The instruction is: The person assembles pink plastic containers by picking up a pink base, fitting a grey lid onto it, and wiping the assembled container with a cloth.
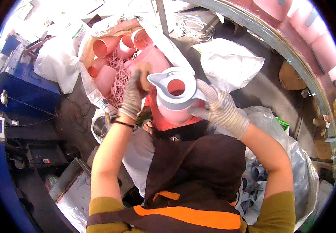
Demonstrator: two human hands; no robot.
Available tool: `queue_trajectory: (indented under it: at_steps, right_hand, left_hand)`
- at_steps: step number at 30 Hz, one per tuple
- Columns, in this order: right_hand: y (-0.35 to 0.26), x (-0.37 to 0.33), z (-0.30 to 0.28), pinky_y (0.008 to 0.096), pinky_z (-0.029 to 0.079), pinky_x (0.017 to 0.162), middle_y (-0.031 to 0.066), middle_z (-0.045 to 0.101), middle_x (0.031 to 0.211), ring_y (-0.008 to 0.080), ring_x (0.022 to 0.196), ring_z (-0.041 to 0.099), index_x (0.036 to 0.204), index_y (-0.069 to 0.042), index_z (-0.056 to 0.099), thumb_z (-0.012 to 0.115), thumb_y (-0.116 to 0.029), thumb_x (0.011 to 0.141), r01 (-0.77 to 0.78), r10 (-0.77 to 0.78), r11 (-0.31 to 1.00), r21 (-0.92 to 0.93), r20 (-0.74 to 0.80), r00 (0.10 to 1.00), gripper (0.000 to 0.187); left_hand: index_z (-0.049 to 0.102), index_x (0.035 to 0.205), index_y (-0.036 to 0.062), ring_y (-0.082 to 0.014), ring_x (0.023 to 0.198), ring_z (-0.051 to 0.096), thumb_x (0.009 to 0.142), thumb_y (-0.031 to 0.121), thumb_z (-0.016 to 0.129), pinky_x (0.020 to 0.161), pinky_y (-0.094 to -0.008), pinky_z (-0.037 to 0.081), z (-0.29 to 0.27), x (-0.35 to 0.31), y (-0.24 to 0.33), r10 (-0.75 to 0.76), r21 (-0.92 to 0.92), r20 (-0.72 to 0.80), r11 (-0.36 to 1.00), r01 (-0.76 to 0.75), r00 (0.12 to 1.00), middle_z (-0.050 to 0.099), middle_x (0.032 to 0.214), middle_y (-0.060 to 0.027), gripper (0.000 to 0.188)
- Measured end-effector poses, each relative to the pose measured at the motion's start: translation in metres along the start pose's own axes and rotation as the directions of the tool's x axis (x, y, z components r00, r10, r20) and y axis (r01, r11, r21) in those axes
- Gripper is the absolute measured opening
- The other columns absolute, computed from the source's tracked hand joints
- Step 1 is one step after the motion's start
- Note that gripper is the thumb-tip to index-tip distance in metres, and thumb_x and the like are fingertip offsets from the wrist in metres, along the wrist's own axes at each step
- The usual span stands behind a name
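A pink jug (pixel 173 114) with a pale grey collar, pouring lip and handle stands upright over my lap, its round mouth facing up. My right hand (pixel 222 106), in a striped knit glove, is closed around the handle side of the jug. To the left of the pouring lip is my gloved left hand (pixel 134 91), its fingers curled and pressed together; what they hold, if anything, is hidden. Red material (pixel 162 122) lies beneath the jug. Just beyond my left hand, an open white sack (pixel 85 83) holds several pink jug bodies (pixel 105 79) and thin pink plastic sticks (pixel 122 79).
A blue box (pixel 28 83) sits at the left. White bags (pixel 232 62) lie beyond my right hand, and a clear plastic bag (pixel 292 155) with grey parts is at my right. A curved metal edge (pixel 292 48) with pink parts behind it runs along the upper right.
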State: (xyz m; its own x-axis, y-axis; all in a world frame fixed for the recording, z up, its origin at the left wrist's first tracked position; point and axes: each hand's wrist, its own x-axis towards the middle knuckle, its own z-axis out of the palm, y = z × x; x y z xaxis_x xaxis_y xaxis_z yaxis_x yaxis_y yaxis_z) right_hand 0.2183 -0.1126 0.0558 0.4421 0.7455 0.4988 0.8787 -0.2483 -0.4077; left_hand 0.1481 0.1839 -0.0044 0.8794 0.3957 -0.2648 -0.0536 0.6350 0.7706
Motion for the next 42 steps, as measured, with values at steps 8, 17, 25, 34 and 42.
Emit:
queue_trajectory:
  at_steps: [8,17,25,34,42]
  right_hand:
    - [0.001,0.001,-0.005,0.0479,0.052,0.074,0.0216,0.062,0.102,0.0411,0.087,0.063,0.122,-0.005,0.047,0.063,-0.025,0.086,-0.016,0.022,0.995,0.100,-0.060,0.998,0.045]
    - [-0.006,0.008,0.002,0.0494,0.050,0.077,0.0223,0.062,0.099,0.0411,0.088,0.062,0.120,-0.004,0.049,0.056,-0.017,0.086,-0.035,0.033,0.997,-0.068,-0.033,0.999,0.038]
    - [-0.016,-0.002,-0.040,0.0411,0.045,0.095,0.0202,0.058,0.118,0.0359,0.113,0.056,0.130,-0.005,0.045,0.063,-0.019,0.088,-0.127,0.154,0.956,0.264,-0.084,0.985,0.048]
    - [-0.051,0.054,-0.291,0.0364,0.048,0.089,0.0121,0.064,0.108,0.0234,0.097,0.062,0.119,-0.003,0.058,0.059,-0.022,0.092,-0.290,0.105,0.954,-0.077,-0.820,0.563,0.033]
    - [0.099,0.106,-0.330,0.0391,0.047,0.090,0.0169,0.065,0.107,0.0305,0.099,0.062,0.119,-0.008,0.057,0.056,-0.030,0.092,-0.516,0.074,0.826,-0.227,-0.864,0.497,0.035]
  left_hand:
    - [0.056,0.127,0.0070,-0.0234,0.104,0.061,0.088,0.039,0.065,0.098,-0.0363,0.045,0.163,-0.125,0.184,0.622,0.510,0.615,0.156,-0.846,0.485,0.061,0.116,-0.0103,0.051]
    - [0.065,0.107,0.0065,-0.0410,0.101,0.052,0.073,0.052,0.070,0.089,-0.0492,0.039,0.140,-0.111,0.063,0.290,0.631,0.751,-0.579,-0.516,0.593,0.055,0.110,-0.0245,0.057]
    - [0.063,0.106,-0.0051,-0.0158,0.081,0.056,0.094,0.032,0.059,0.073,-0.0320,0.044,0.117,-0.099,0.079,0.425,0.613,0.297,0.602,-0.512,0.855,0.063,0.087,-0.0072,0.040]
    - [0.065,0.105,0.0116,-0.0423,0.116,0.047,0.067,0.051,0.077,0.098,-0.0503,0.038,0.050,-0.056,-0.049,0.200,0.892,0.398,-0.313,-0.326,0.895,0.048,0.127,-0.0269,0.056]
    - [0.061,0.111,0.0093,-0.0457,0.125,0.039,0.066,0.049,0.076,0.104,-0.0521,0.031,0.032,-0.050,-0.092,0.211,0.912,0.329,-0.324,-0.252,0.920,0.036,0.140,-0.0300,0.062]
